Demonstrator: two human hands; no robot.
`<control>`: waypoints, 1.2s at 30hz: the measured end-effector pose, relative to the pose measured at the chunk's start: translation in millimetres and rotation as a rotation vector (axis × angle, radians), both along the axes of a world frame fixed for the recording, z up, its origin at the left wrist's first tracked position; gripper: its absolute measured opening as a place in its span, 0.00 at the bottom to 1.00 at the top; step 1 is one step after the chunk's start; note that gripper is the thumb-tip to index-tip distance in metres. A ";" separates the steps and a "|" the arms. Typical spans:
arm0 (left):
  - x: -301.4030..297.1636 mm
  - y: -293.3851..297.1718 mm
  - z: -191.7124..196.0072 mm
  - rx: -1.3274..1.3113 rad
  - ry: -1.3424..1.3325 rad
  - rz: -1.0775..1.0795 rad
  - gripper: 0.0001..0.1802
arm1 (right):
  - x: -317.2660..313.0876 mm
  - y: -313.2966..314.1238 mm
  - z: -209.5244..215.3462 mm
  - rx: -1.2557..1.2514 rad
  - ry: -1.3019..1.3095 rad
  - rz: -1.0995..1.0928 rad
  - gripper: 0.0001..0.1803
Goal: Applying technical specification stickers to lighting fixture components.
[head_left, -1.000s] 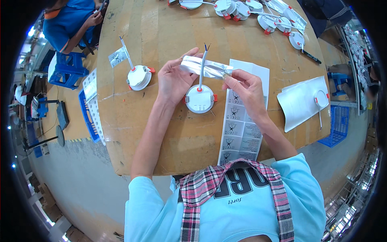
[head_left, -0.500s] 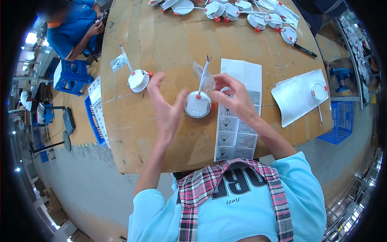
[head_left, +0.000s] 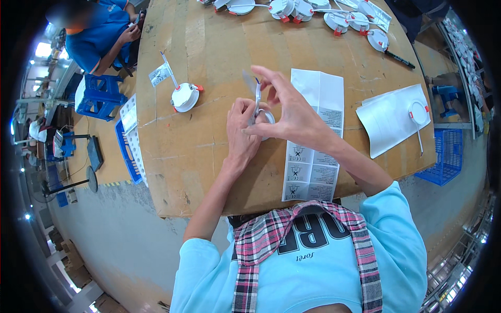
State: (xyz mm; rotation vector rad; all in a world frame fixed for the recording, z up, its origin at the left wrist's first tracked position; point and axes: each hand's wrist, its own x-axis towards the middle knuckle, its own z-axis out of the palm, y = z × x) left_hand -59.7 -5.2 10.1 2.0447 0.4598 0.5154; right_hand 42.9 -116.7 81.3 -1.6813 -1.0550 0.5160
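A round white downlight (head_left: pixel 267 117) sits on the cardboard-covered table in front of me, mostly hidden by my hands. Its white cable (head_left: pixel 258 93) stands up, with a blurred clear tag (head_left: pixel 247 81) near its top. My left hand (head_left: pixel 243 130) is closed, its fingertips on the lower part of the cable. Around the cable's right side curves my right hand (head_left: pixel 297 117), thumb and fingers apart. A sheet of printed labels (head_left: pixel 311 172) lies under my right forearm. To the left rests another downlight (head_left: pixel 185 97), a label (head_left: pixel 159 75) flagged on its cable.
Several downlights (head_left: pixel 335 22) are grouped at the far edge, near a black marker (head_left: pixel 400 60). At right, white sheets (head_left: pixel 383 125) carry a single downlight (head_left: pixel 417 112). A co-worker in blue (head_left: pixel 99 39) sits at far left. A blue crate (head_left: pixel 440 159) stands beyond the right edge.
My left hand has moved right and closed at the cable. My right hand has shifted up and left, its fingers now spread around the cable. The view has shifted slightly.
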 end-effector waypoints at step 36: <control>21.9 12.8 12.6 0.105 0.030 -0.116 0.11 | 79.5 32.6 -32.9 -0.096 -0.128 -0.173 0.18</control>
